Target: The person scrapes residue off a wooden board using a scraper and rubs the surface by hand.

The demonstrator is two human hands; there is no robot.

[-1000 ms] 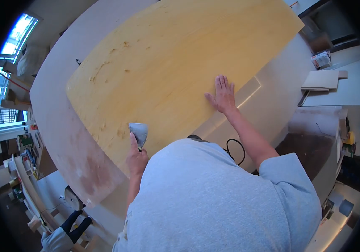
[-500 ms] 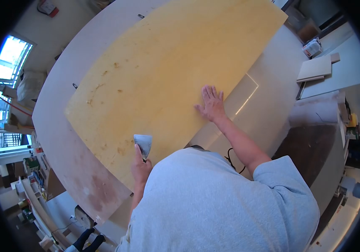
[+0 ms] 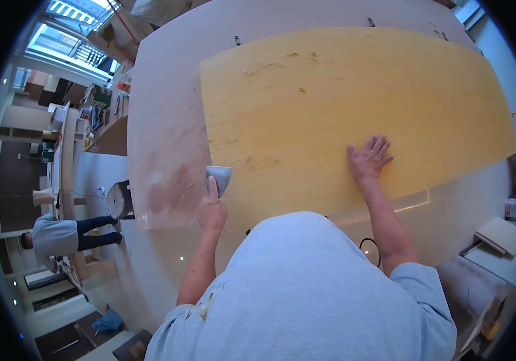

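My left hand [image 3: 213, 213] is closed around a putty knife [image 3: 220, 177], index finger stretched along its wide, smeared blade. The blade is at the left edge of a large yellow sheet [image 3: 330, 120]; whether it touches the sheet I cannot tell. My right hand [image 3: 370, 159] lies flat on the sheet near its front edge, fingers spread and holding nothing. Brown smudges and small raised marks show on the sheet's left part. Under it is a wide pale tabletop [image 3: 161, 114], stained reddish brown at the left.
Clamp-like bits [image 3: 370, 22] stick out along the sheet's far edge. A co-worker [image 3: 56, 234] is at a bench on the left, near a round grey machine [image 3: 119, 200]. Flat boards [image 3: 502, 234] are stacked at the right. A black cable [image 3: 369, 249] loops by my body.
My view has turned to the left, bringing the co-worker into sight. The putty knife has gone from over the sheet to its left edge. My right hand still rests flat on the sheet.
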